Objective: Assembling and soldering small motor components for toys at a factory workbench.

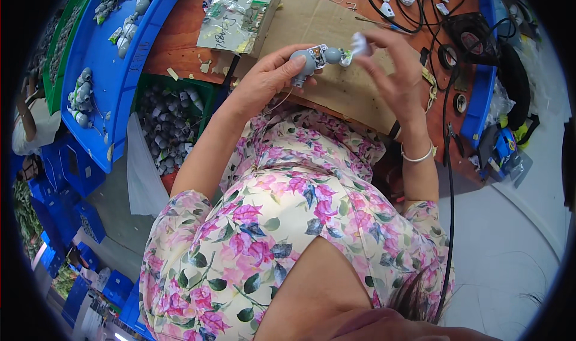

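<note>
My left hand (271, 80) is closed round a grey, rounded plastic housing (304, 62) over the near edge of the bench. A small circuit board in a white frame (318, 54) shows on the housing. Joined to its right end is a smaller grey ball-shaped part (333, 55), with a bit of green and white beyond it. A thin wire (279, 103) hangs below my left fingers. Just right of these parts, my right hand (399, 65) pinches a small white plastic piece (360, 44), slightly blurred. Under both hands lies a brown cardboard sheet (354, 95).
A pale taped box (231, 20) sits at the back left. Blue trays (120, 83) and a green crate of grey parts (171, 116) stand to the left. At right are black cables (449, 161), a black fan (469, 35), tape rolls and pliers (454, 138). White scraps lie behind.
</note>
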### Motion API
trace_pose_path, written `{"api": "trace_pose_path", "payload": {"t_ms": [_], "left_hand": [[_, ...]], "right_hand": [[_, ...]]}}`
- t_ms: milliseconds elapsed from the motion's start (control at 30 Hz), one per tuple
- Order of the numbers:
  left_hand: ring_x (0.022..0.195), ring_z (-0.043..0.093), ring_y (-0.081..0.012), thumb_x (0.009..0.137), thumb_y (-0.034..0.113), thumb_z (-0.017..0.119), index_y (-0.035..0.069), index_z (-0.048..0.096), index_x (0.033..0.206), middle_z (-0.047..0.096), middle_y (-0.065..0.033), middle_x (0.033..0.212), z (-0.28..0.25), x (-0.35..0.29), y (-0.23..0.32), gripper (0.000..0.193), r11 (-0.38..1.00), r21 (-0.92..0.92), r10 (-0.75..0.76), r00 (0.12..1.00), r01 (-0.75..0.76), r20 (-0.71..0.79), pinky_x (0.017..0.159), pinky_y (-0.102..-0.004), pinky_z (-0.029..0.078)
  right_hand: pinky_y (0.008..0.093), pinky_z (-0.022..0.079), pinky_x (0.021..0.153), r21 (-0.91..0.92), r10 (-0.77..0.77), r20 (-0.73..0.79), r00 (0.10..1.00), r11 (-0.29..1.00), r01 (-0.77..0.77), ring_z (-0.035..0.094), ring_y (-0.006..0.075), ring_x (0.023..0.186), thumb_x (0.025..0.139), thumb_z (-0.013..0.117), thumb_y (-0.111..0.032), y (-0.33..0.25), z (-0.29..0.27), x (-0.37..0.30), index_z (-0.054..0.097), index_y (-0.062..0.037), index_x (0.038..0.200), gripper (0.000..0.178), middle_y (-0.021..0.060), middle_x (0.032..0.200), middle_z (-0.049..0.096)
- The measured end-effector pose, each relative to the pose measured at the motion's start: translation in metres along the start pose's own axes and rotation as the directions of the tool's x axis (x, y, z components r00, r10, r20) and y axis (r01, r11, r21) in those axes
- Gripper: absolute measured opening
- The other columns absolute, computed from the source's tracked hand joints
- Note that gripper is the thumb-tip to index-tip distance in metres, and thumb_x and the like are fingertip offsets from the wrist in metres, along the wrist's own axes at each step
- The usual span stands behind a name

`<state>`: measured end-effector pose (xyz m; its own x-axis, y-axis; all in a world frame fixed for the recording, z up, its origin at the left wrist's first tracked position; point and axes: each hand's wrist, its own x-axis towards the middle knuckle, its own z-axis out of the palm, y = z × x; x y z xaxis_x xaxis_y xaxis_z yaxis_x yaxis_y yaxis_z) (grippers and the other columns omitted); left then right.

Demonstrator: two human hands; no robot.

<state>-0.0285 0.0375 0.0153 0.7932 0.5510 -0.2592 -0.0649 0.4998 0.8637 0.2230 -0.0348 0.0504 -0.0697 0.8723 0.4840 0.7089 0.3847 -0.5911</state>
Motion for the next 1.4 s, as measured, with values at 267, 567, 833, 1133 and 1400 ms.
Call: {"api": "trace_pose_path", "payload": {"t_ms": [267,567,833,1133,1400], "left_hand": [[0.091,0.055,-0.0095,0.105,0.041,0.053,0.003,0.057,0.13,0.061,-0.0019,0.102,0.014,0.003,0.001,0.045,0.999,0.048,0.021,0.998,-0.024,0.06,0.081,-0.025,0.047],[0.093,0.057,-0.0141,0.105,0.037,0.053,0.002,0.057,0.124,0.061,-0.0042,0.103,0.017,-0.001,0.007,0.04,0.959,0.275,0.055,0.995,-0.075,0.08,0.085,-0.0285,0.047],[0.099,0.063,-0.032,0.096,0.025,0.063,0.004,0.052,0.126,0.061,-0.0176,0.111,0.024,0.003,0.013,0.039,0.595,0.712,0.403,0.905,-0.372,0.136,0.084,-0.0361,0.049],[0.083,0.059,-0.0352,0.09,0.013,0.068,0.003,0.053,0.114,0.056,-0.0171,0.094,0.039,-0.001,0.012,0.03,0.415,0.804,0.542,0.825,-0.427,0.158,0.072,-0.042,0.048],[0.092,0.061,-0.0358,0.098,0.02,0.062,0.003,0.055,0.121,0.062,-0.0179,0.103,0.033,0.024,0.021,0.029,0.754,0.613,0.264,0.963,-0.235,0.045,0.083,-0.042,0.048]], "right_hand": [[0.0384,0.052,0.084,0.089,-0.036,0.176,0.984,0.996,0.021,0.065,0.0296,0.099,0.079,0.077,-0.008,-0.015,0.015,-0.005,0.066,-0.0041,0.115,0.037,0.0102,0.108,0.069],[0.0363,0.053,0.084,-0.061,-0.087,0.188,0.978,0.993,0.1,0.065,0.0293,0.1,0.083,0.075,-0.012,-0.027,0.022,-0.018,0.066,-0.0042,0.118,0.037,0.0124,0.111,0.068],[0.0379,0.05,0.083,-0.016,0.052,0.232,0.971,0.999,-0.05,0.062,0.0311,0.098,0.092,0.069,-0.021,-0.012,0.012,-0.022,0.061,-0.0047,0.122,0.035,0.0135,0.114,0.064],[0.0353,0.048,0.076,0.181,0.18,0.1,0.979,0.964,-0.196,0.06,0.0281,0.09,0.088,0.071,-0.02,-0.029,0.018,-0.029,0.064,-0.0041,0.114,0.032,0.0109,0.099,0.065],[0.0403,0.046,0.09,-0.101,-0.044,0.219,0.975,0.993,0.067,0.061,0.0296,0.102,0.088,0.071,-0.017,0.007,-0.001,-0.006,0.063,-0.0064,0.12,0.034,0.0102,0.106,0.066]]}}
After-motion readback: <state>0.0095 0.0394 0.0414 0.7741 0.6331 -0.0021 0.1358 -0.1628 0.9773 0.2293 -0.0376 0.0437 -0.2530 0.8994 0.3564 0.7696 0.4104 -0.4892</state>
